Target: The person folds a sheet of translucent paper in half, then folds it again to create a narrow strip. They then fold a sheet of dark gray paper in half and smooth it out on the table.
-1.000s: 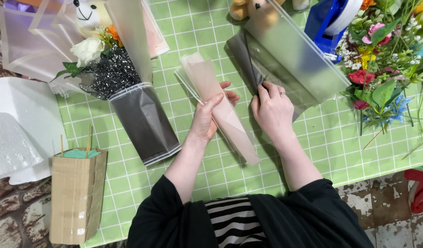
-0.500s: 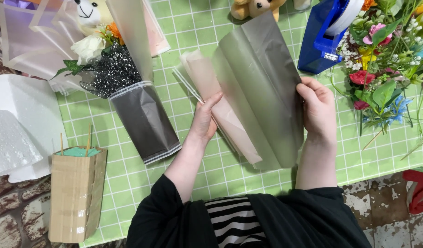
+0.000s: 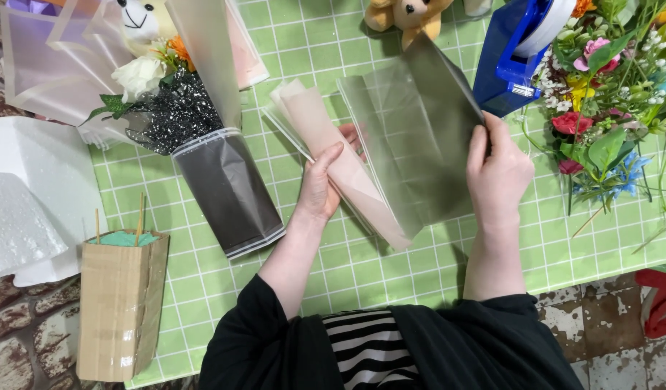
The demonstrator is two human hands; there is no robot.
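1. Translucent grey wrapping sheet stood lifted above the green checked table cover, in the middle of the scene, a little to the right.
2. The right hand was closed on the right edge of this sheet, thumb in front and the other fingers hidden behind it, so the sheet lay directly left of that hand and touched it.
3. The left hand was half open, with the thumb on top and the fingertips under a folded pink sheet; it rested flat, just left of the grey one.
4. The grey sheet's lower left edge overlapped the pink sheet, so the two were touching or nearly so; I could not tell which.
5. The long axis of the grey sheet ran from the near left to the far right, and its upper corner pointed far, toward a plush toy.
6. The pink sheet's long axis ran the opposite way, from far left down to near right.
7. The right hand was the nearer one to the grey sheet.
8. A blue tape dispenser stood just right of it, and a dark wrapped bouquet lay well to the left.
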